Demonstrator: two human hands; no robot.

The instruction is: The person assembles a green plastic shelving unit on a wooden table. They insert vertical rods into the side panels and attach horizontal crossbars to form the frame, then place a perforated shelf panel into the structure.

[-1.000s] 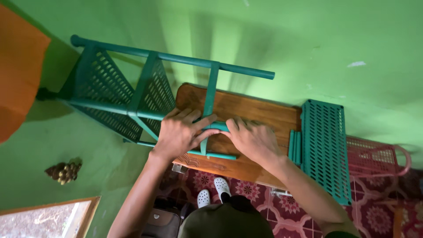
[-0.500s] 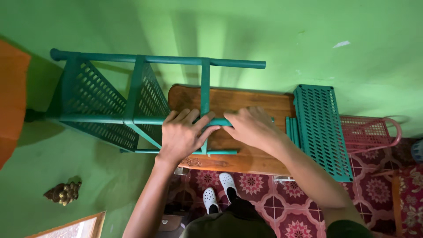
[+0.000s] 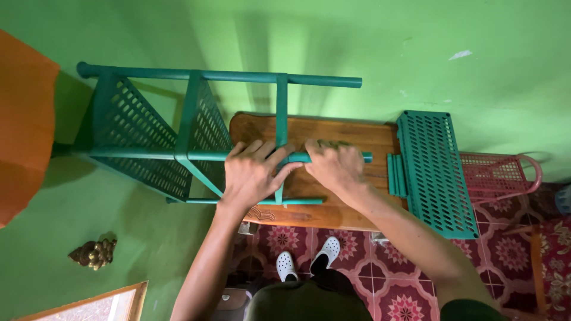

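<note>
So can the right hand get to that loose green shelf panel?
Probably yes: the right hand rests on the rack's pole, and the green shelf panel lies uncovered just beside it on the wooden table, nothing between.

Teal perforated rack (image 3: 196,142); brown wooden table (image 3: 333,134); pink basket (image 3: 496,175); maroon, seemingly floral floor tiles (image 3: 398,285).

Left hand (image 3: 253,172) and right hand (image 3: 334,166) cover the rack (image 3: 178,128) pole joint; grip underneath can't be seen. Orange panel (image 3: 24,131) cut by left edge. Pink basket (image 3: 499,175) partly behind the loose shelf (image 3: 434,172). Frame (image 3: 89,306) cropped at bottom.
</note>
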